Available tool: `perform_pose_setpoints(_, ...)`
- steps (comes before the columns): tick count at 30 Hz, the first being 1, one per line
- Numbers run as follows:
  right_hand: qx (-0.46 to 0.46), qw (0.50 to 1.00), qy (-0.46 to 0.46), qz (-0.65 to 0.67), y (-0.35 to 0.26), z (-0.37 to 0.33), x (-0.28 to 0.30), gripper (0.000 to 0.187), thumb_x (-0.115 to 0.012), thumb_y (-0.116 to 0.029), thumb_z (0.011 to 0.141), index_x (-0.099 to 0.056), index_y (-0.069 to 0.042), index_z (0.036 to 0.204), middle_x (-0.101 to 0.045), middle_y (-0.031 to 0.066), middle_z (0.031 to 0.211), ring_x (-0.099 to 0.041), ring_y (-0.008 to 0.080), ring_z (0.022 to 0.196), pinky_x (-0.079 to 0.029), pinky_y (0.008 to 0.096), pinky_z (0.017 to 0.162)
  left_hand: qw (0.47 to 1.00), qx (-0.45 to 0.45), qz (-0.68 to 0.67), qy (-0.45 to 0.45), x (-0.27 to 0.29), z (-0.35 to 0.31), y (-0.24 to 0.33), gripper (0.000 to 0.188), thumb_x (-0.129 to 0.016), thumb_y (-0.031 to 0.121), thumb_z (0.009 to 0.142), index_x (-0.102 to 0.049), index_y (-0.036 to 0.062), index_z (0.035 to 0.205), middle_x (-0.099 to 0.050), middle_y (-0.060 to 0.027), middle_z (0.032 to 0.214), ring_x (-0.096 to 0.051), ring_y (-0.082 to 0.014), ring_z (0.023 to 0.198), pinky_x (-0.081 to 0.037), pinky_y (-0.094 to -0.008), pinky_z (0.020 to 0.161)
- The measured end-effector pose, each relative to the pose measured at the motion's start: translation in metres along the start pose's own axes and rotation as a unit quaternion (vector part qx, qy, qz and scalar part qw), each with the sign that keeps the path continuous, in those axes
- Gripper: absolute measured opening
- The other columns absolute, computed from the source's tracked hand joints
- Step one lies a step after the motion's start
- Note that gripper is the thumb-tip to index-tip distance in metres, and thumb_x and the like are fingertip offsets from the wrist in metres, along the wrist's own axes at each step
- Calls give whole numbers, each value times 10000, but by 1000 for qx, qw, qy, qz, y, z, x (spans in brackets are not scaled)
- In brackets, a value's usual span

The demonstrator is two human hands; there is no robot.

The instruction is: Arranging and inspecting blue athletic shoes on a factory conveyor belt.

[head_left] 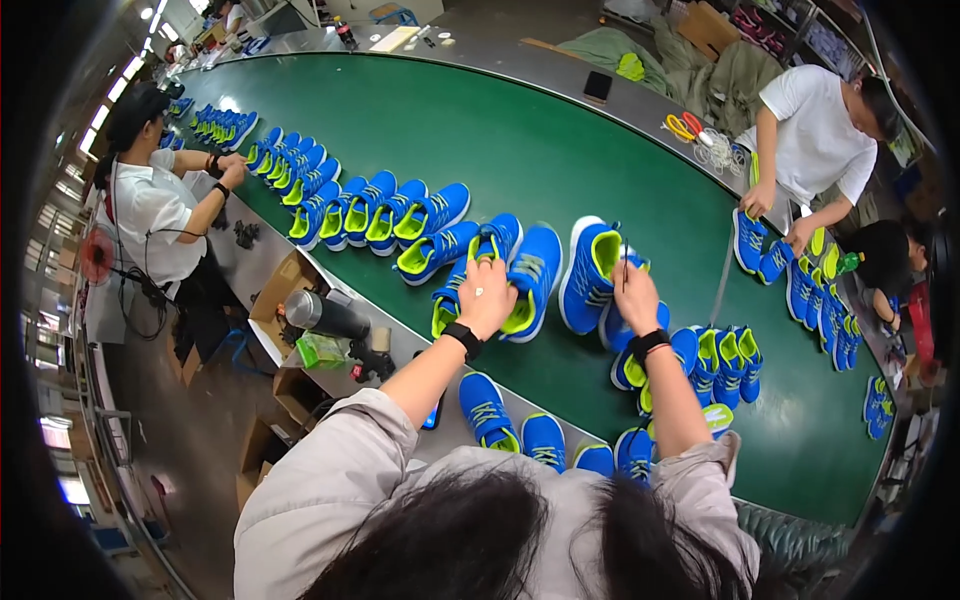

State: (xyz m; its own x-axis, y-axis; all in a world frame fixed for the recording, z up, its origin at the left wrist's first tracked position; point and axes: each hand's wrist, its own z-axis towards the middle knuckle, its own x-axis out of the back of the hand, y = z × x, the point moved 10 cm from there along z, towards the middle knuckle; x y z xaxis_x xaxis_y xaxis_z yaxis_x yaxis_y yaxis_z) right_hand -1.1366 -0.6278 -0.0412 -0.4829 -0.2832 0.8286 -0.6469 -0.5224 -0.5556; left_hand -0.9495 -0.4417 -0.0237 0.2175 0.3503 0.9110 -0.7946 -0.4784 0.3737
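My left hand has its fingers closed at the opening of a blue sneaker with lime lining. Close against that hand stands another blue sneaker, its toe pointing away from me. My right hand is pinched at a blue sneaker, which it partly hides. A thin dark piece shows above its fingertips, too small to name. Just left of this hand, touching or nearly so, is an upright blue sneaker with a white sole. Dark bands circle both my wrists.
Rows of blue sneakers line the green belt, with more sneakers to the right. Several sneakers sit by my body. A grey flask stands left. One co-worker is left; another handles shoes across the belt.
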Motion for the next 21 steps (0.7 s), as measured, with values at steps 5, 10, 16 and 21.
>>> perform_pose_setpoints(5, 278, 953, -41, -109, -112, -49, 59, 41, -597, -155, 755, -604, -139, 792, -512, 109, 833, -549, 309, 817, -467, 426, 623, 999, 30, -13, 4, -4, -9, 9, 332, -690, 204, 738, -539, 18, 967, -569, -169, 986, -532, -344, 978, -517, -440, 743)
perform_pose_setpoints(10, 487, 814, -189, -253, -113, -111, 13, 99, -609, -178, 731, -625, -178, 829, -534, 10, 1057, -457, 179, 1106, -421, 312, 777, 996, -33, 27, -76, -57, -45, 8, 390, -752, 201, 681, -559, 11, 962, -564, -157, 1011, -529, -321, 1008, -542, -407, 706)
perform_pose_setpoints(16, 373, 866, -247, -225, -58, -155, -54, 245, -561, -145, 776, -620, -130, 1014, -506, 54, 1310, -421, 244, 1254, -371, 412, 994, 985, 43, 31, -166, -92, -88, -17, 625, -710, 268, 736, -421, -1, 1220, -478, -215, 1210, -447, -370, 1185, -526, -452, 795)
perform_pose_setpoints(21, 202, 973, -82, -72, -57, -183, 2, 347, -588, -23, 709, -605, -98, 1047, -469, 87, 1360, -361, 310, 1317, -336, 434, 1047, 995, -60, 79, -21, -41, -91, 29, 608, -653, 143, 699, -434, 33, 1255, -397, -210, 1323, -342, -365, 1268, -276, -494, 997)
